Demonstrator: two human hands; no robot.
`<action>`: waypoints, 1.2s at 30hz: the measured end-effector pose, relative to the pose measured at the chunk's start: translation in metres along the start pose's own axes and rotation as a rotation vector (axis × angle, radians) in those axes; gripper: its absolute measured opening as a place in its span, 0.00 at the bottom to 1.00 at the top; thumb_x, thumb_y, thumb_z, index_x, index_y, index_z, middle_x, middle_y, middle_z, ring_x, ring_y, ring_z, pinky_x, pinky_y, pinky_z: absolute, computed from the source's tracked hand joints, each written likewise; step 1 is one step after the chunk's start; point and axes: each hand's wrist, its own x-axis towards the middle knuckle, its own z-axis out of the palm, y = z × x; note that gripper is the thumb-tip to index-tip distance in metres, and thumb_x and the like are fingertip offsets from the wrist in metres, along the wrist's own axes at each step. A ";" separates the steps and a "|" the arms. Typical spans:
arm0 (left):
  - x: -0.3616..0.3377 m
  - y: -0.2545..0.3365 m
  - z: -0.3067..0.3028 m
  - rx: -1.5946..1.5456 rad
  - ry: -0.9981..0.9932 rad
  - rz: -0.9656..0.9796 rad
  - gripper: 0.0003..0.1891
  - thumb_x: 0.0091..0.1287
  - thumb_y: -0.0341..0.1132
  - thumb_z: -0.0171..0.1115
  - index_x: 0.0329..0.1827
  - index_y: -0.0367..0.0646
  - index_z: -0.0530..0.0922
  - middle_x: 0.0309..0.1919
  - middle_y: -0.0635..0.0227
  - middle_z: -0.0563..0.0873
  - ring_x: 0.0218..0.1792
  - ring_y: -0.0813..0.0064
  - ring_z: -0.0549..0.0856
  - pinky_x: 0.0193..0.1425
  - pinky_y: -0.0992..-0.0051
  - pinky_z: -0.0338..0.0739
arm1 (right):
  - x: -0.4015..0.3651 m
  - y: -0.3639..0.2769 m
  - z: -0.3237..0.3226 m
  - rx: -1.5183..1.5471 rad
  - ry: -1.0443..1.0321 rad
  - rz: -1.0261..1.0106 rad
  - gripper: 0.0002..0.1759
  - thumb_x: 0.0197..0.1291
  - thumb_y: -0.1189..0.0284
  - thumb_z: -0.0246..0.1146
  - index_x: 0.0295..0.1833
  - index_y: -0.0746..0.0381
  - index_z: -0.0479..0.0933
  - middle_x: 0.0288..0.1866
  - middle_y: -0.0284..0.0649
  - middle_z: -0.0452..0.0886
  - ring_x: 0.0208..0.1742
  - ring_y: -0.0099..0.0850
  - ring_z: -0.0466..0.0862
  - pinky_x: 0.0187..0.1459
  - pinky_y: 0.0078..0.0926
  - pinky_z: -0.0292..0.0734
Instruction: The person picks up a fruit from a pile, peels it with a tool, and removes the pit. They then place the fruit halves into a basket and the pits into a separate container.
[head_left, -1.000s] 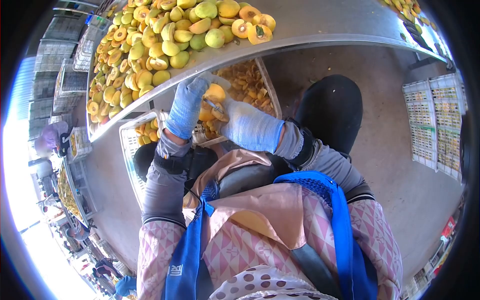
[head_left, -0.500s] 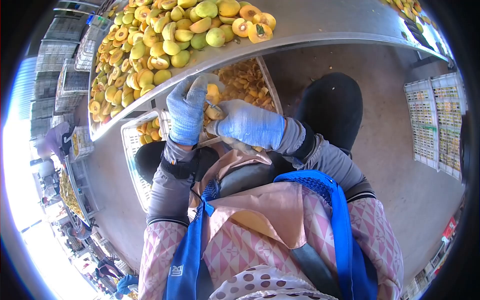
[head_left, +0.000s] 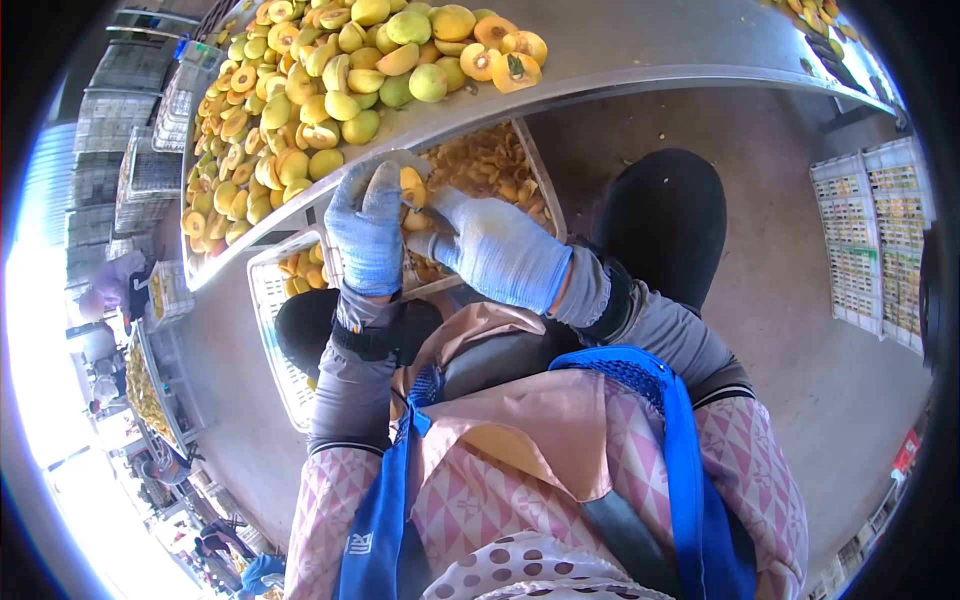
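Observation:
My left hand, in a blue-grey knit glove, is closed around a yellow peach half, which shows at the fingertips. Close on its right is my gloved right hand, fingers curled and thumb toward the fruit. It grips a small metal hand tool, now mostly hidden by the fingers and the fruit. Both hands are above a crate of orange-brown fruit scraps, just in front of the metal table. Heaped on that table are halved yellow-green peaches.
A white crate with cut fruit stands beside my left knee. More white crates stand on the floor at right, and stacked crates at far left. People and another table of fruit are at lower left.
My right hand has turned and its fingers have loosened slightly. The metal tool, seen between the hands before, is now mostly hidden. My left hand has shifted slightly, still with fruit.

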 end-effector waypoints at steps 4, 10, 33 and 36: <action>0.000 0.000 0.001 -0.193 0.010 -0.059 0.12 0.70 0.34 0.59 0.46 0.35 0.84 0.36 0.69 0.86 0.34 0.83 0.80 0.39 0.81 0.76 | 0.007 -0.008 -0.011 0.346 -0.121 0.133 0.14 0.69 0.63 0.60 0.45 0.65 0.77 0.26 0.43 0.80 0.26 0.36 0.82 0.30 0.31 0.77; -0.003 0.008 0.005 -0.264 0.022 -0.058 0.11 0.69 0.34 0.61 0.47 0.36 0.83 0.39 0.68 0.87 0.38 0.83 0.81 0.44 0.79 0.77 | 0.009 -0.025 -0.040 1.088 -0.398 0.698 0.16 0.72 0.59 0.57 0.42 0.63 0.76 0.20 0.31 0.71 0.12 0.16 0.66 0.11 0.14 0.59; -0.028 -0.012 -0.086 -0.411 0.190 -0.207 0.16 0.72 0.38 0.57 0.56 0.37 0.77 0.46 0.62 0.83 0.45 0.70 0.84 0.51 0.69 0.81 | -0.003 -0.013 0.004 -0.121 -0.175 0.129 0.22 0.66 0.57 0.61 0.48 0.67 0.73 0.34 0.57 0.82 0.39 0.54 0.83 0.38 0.45 0.77; -0.038 -0.015 -0.161 0.400 0.196 0.128 0.18 0.61 0.23 0.59 0.55 0.37 0.78 0.43 0.60 0.84 0.45 0.67 0.84 0.48 0.69 0.81 | -0.003 -0.011 -0.002 -0.185 -0.183 0.183 0.22 0.65 0.56 0.62 0.48 0.67 0.73 0.32 0.57 0.82 0.36 0.55 0.83 0.37 0.47 0.78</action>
